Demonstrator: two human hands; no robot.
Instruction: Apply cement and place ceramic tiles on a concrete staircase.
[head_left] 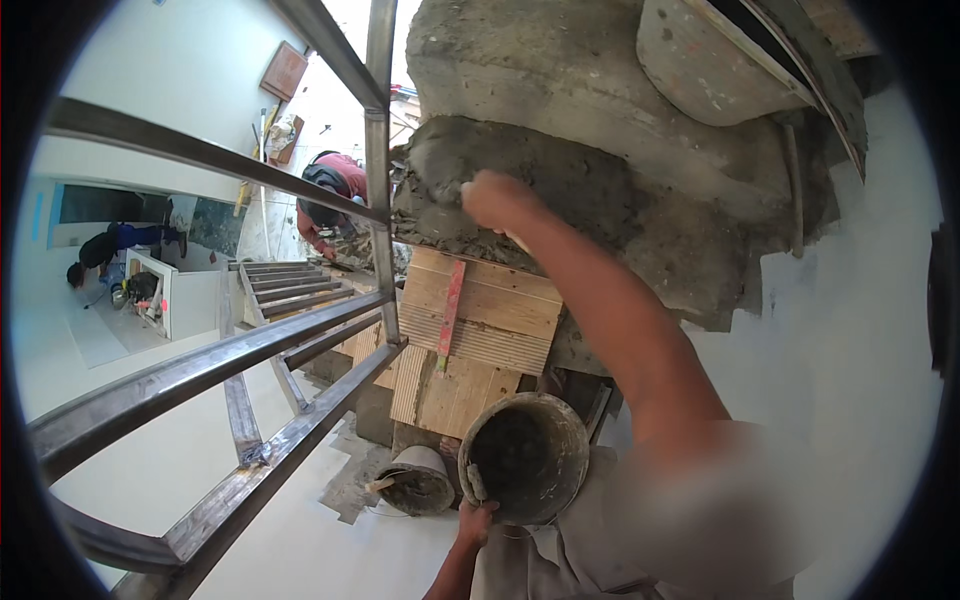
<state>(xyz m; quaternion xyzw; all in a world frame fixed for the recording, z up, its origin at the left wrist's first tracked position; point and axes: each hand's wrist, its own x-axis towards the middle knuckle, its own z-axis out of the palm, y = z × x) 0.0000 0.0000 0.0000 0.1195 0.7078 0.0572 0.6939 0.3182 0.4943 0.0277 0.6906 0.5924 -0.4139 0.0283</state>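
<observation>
My right hand (pixel 495 203) reaches forward over a bed of wet grey mortar (pixel 580 175) on a concrete step. It is closed round a trowel, whose pale handle shows below my fist; the blade is hard to make out against the mortar. Close to my body, my left hand (pixel 477 522) grips the near left rim of a large round bucket (pixel 578 470) with dark grey mortar inside. Between the hands lie wood-look tiles (pixel 520 300) with ribbed strips, and a red spirit level (pixel 452 305) rests across them.
A smaller bucket (pixel 418 462) with a wooden-handled tool stands left of the large one. Metal railing (pixel 250 345) crosses the left side. Below it are stairs (pixel 295 290) and a crouching co-worker (pixel 345 175); another person (pixel 110 245) bends farther left. A large tub (pixel 700 65) sits upper right.
</observation>
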